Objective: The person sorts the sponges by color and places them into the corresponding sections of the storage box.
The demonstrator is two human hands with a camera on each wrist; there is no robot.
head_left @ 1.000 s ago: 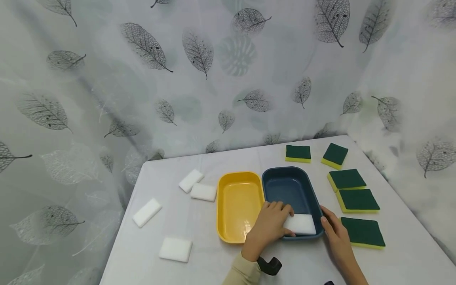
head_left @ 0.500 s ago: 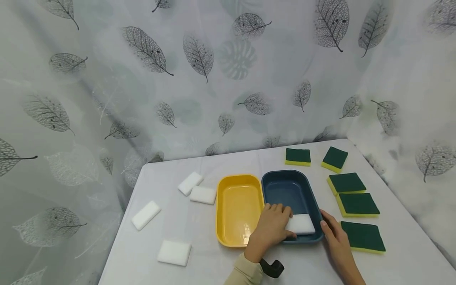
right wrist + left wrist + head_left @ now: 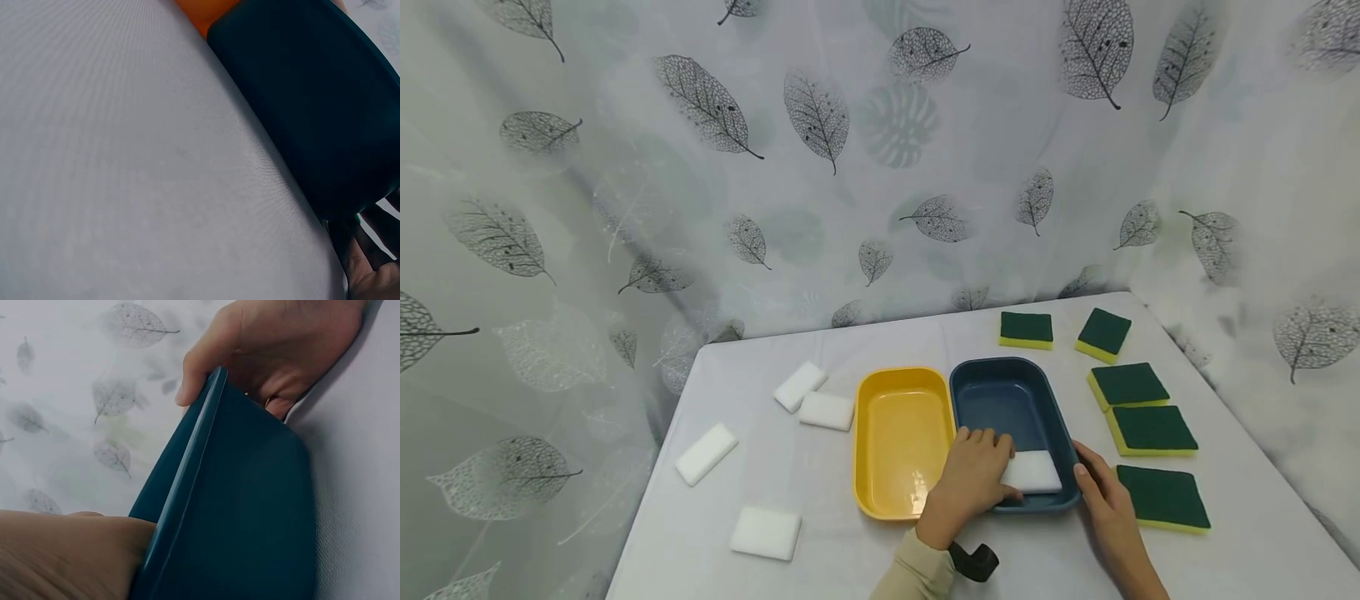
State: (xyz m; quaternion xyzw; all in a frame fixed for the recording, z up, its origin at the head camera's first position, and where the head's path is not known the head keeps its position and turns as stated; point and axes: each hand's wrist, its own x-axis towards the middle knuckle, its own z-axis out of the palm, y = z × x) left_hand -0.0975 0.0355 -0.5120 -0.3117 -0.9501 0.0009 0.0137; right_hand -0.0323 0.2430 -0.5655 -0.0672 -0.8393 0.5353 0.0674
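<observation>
One white sponge [image 3: 1033,472] lies in the blue tray [image 3: 1006,407], pinched by fingers of the left hand [image 3: 972,473]; fingers of the right hand [image 3: 1103,490] clasp the tray's right side.

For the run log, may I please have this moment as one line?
left hand: grips white sponge; sponge: in blue tray; right hand: touches blue tray; yellow tray: alongside

Tbl [image 3: 685,558], wht top w/ fine weave. Ctr: yellow tray [image 3: 901,442] & dk blue tray [image 3: 1000,408] side by side, rims abt touching. L side: 4 white pads [image 3: 766,533], flat: 2 tog. nr yellow tray, 1 by L edge, 1 nearer front. R side: 5 sponges [image 3: 1152,430], grn face up, yel below: 2 at back, 2 mid touching, 1 nearer front.
</observation>
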